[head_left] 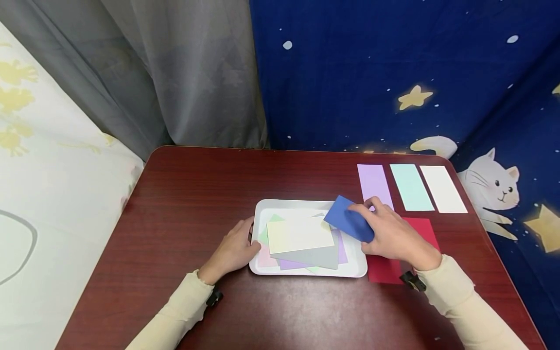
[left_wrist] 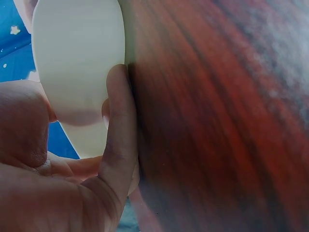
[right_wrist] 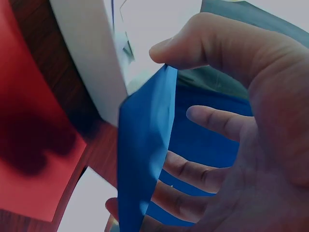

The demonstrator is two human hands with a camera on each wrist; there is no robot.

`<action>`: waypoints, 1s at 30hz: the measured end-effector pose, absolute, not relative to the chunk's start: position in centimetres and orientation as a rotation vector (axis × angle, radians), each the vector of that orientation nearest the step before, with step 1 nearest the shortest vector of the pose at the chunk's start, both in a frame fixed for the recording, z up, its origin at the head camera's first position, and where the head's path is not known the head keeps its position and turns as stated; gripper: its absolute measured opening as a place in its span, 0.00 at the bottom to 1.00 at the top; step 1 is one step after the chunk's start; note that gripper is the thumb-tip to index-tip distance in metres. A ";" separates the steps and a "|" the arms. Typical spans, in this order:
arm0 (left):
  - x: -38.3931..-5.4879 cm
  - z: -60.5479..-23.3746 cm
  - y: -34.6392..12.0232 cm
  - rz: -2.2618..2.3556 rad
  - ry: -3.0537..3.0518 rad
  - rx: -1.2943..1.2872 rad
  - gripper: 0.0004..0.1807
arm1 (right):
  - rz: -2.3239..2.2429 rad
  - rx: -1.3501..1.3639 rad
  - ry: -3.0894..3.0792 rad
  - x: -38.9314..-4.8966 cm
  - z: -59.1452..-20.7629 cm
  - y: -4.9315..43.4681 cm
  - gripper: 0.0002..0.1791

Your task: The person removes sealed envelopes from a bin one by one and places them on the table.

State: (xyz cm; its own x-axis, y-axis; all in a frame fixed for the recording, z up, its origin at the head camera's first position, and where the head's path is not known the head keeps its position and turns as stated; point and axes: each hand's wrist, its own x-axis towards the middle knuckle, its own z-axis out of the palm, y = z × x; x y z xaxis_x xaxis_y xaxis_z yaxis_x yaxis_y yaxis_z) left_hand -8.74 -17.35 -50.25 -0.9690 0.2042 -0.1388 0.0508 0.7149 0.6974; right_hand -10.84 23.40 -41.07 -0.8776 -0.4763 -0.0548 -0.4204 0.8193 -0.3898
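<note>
A blue paper card [head_left: 345, 218] is held tilted above the right end of a white tray [head_left: 356, 267]. My right hand [head_left: 387, 233] pinches it, and in the right wrist view the thumb lies at one edge of the card [right_wrist: 145, 140] with fingers behind it. My left hand [head_left: 234, 248] grips the tray's left end; its fingers wrap the tray wall [left_wrist: 79, 58] in the left wrist view. Inside the tray, a pale yellow card [head_left: 302, 234] lies on top of a grey card [head_left: 306, 256], with purple, green and pink cards partly covered beneath.
Toward the back right of the brown table [head_left: 197, 184] lie a lilac card [head_left: 374, 182], a mint card [head_left: 412, 187] and a white card [head_left: 443, 188] in a row. Red paper [head_left: 382, 270] lies beside the tray, partly under my right arm. Curtains hang behind the table.
</note>
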 end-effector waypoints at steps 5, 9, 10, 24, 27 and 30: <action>-8.6 -49.9 -17.3 1.099 2.720 0.217 0.39 | -0.558 -0.682 2.859 -10.7 -41.2 24.3 0.51; -8.4 -49.1 -17.1 1.107 2.721 0.230 0.39 | -0.547 -0.631 2.848 -10.5 -41.3 24.8 0.52; -8.4 -48.8 -17.1 1.104 2.712 0.222 0.39 | -0.544 -0.621 2.847 -10.5 -41.3 25.0 0.52; -8.2 -47.9 -16.7 1.050 2.724 0.225 0.39 | -0.553 -0.577 2.880 -9.7 -41.7 27.7 0.50; -8.2 -48.0 -16.8 1.063 2.713 0.227 0.39 | -0.544 -0.547 2.890 -9.4 -42.0 28.5 0.49; -8.3 -48.2 -16.9 1.066 2.705 0.222 0.39 | -0.543 -0.520 2.894 -9.2 -42.2 29.3 0.49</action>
State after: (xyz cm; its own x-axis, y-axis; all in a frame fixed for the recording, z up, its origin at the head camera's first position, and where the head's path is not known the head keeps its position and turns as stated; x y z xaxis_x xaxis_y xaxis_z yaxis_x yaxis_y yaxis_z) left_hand -8.33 -16.89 -48.17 -0.9632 0.2214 -0.1525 0.0579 0.7248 0.6865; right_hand -9.22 29.26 -42.19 -0.9284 -0.3621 -0.0835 -0.3072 0.8744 -0.3755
